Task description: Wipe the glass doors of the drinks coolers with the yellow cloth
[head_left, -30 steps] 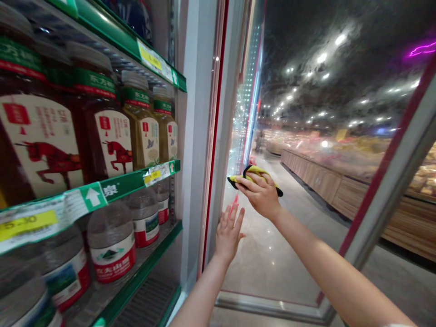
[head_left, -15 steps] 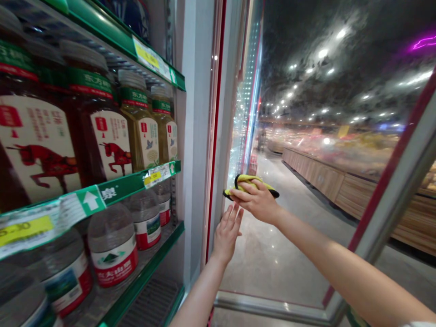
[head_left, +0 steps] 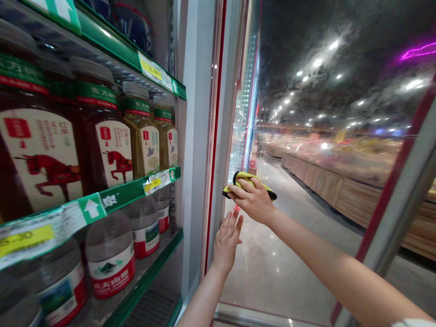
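The glass door (head_left: 289, 259) stands open; at its pane, the right hand (head_left: 252, 200) holds a bunched yellow cloth (head_left: 245, 176) (black-edged), the left hand (head_left: 225, 243) just below.

On my left I see metal shelves with glossy green front edges (head_left: 136, 188), against the pale grey upright side panel (head_left: 194, 113) of a cabinet. A bright bluish-white vertical light strip (head_left: 252, 113) runs just beyond it. Ahead of me spreads a smooth, shiny grey floor (head_left: 272, 268), dotted with reflections. A long row of low, wood-grained brown display units (head_left: 327, 188) recedes into the distance, its top blurred. Over it all I see a dark, mottled ceiling (head_left: 371, 36) with scattered small white lights (head_left: 318, 62), and a curving purple-pink neon line (head_left: 418, 52) glows at upper right.
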{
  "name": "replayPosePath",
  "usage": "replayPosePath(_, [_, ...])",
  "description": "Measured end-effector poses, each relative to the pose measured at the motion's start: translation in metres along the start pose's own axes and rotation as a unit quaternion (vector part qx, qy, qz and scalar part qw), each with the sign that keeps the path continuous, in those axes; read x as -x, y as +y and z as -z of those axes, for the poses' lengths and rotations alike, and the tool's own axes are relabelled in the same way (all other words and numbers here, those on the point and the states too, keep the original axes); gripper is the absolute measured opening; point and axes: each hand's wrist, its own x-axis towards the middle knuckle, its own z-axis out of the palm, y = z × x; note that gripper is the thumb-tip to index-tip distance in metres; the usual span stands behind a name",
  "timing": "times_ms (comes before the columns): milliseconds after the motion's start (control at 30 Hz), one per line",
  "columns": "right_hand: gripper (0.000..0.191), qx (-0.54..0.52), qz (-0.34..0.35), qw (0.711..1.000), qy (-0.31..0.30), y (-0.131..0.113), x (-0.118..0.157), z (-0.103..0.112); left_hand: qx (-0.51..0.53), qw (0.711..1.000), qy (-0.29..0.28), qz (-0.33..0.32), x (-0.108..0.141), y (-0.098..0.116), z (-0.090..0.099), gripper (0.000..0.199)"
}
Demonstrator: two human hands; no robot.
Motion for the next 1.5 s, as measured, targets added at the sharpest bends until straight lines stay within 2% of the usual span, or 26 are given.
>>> replayPosePath(100, [0.025, 0.039, -0.083, 0.995, 0.027, 0.013, -0.005, 0.006, 0.006, 1.000, -0.004, 0.001, 0.000, 0.000, 0.001, 0.112])
replayPosePath(200, [0.028, 0.067, -0.145, 0.986, 0.042, 0.011, 0.003, 0.011, 0.010, 1.000, -0.002, 0.000, 0.000, 0.001, 0.003, 0.109])
replayPosePath(300, [0.027, 0.058, -0.117, 0.991, 0.035, 0.000, 0.006, 0.010, 0.008, 1.000, -0.002, 0.001, 0.000, 0.001, 0.005, 0.109])
replayPosePath(400, [0.026, 0.054, -0.077, 0.995, 0.033, 0.006, -0.011, 0.006, 0.013, 1.000, -0.004, -0.001, 0.000, 0.000, 0.006, 0.109])
replayPosePath(533, [0.029, 0.075, -0.155, 0.983, 0.065, 0.037, -0.030, 0.010, 0.018, 1.000, -0.004, -0.001, 0.000, -0.001, 0.006, 0.105])
replayPosePath(633, [0.031, 0.063, -0.208, 0.974, 0.067, 0.034, -0.018, 0.013, 0.012, 1.000, -0.003, 0.003, -0.001, 0.000, 0.007, 0.102])
replayPosePath(700, [0.031, 0.045, -0.193, 0.979, 0.053, 0.021, -0.009, 0.011, 0.005, 1.000, -0.004, 0.006, -0.001, 0.001, 0.007, 0.101])
replayPosePath(767, [0.029, 0.033, -0.147, 0.988, 0.035, 0.011, -0.008, 0.006, -0.002, 1.000, -0.005, 0.005, -0.001, 0.000, 0.008, 0.101])
replayPosePath(833, [0.028, 0.035, -0.117, 0.992, 0.032, 0.014, -0.017, 0.003, -0.005, 1.000, -0.008, -0.001, 0.000, 0.000, 0.010, 0.102])
replayPosePath(933, [0.029, 0.052, -0.159, 0.984, 0.054, 0.034, -0.027, 0.006, -0.003, 1.000, -0.018, -0.008, 0.001, 0.000, 0.013, 0.106])
replayPosePath(1000, [0.031, 0.065, -0.212, 0.973, 0.068, 0.043, -0.018, 0.012, 0.004, 1.000, -0.017, -0.002, -0.005, 0.001, 0.017, 0.113])
replayPosePath(1100, [0.033, 0.099, -0.246, 0.961, 0.077, 0.039, 0.011, 0.019, 0.028, 0.999, 0.005, 0.016, -0.033, 0.003, 0.027, 0.123])
replayPosePath(1200, [0.032, 0.119, -0.202, 0.970, 0.065, 0.038, 0.027, 0.024, 0.046, 0.999, 0.029, 0.008, -0.082, 0.001, 0.044, 0.130])
replayPosePath(1267, [0.031, 0.128, -0.200, 0.969, 0.067, 0.052, 0.020, 0.028, 0.050, 0.998, 0.036, -0.012, -0.117, -0.001, 0.056, 0.137])
replayPosePath(1333, [0.033, 0.138, -0.243, 0.957, 0.079, 0.072, 0.007, 0.032, 0.052, 0.997, 0.042, -0.029, -0.146, -0.004, 0.066, 0.143])
replayPosePath(1400, [0.037, 0.137, -0.290, 0.943, 0.086, 0.083, -0.002, 0.035, 0.051, 0.997, 0.044, -0.035, -0.164, -0.005, 0.072, 0.148])
replayPosePath(1500, [0.038, 0.124, -0.312, 0.937, 0.092, 0.069, 0.002, 0.033, 0.053, 0.997, 0.046, -0.031, -0.173, -0.006, 0.074, 0.149])
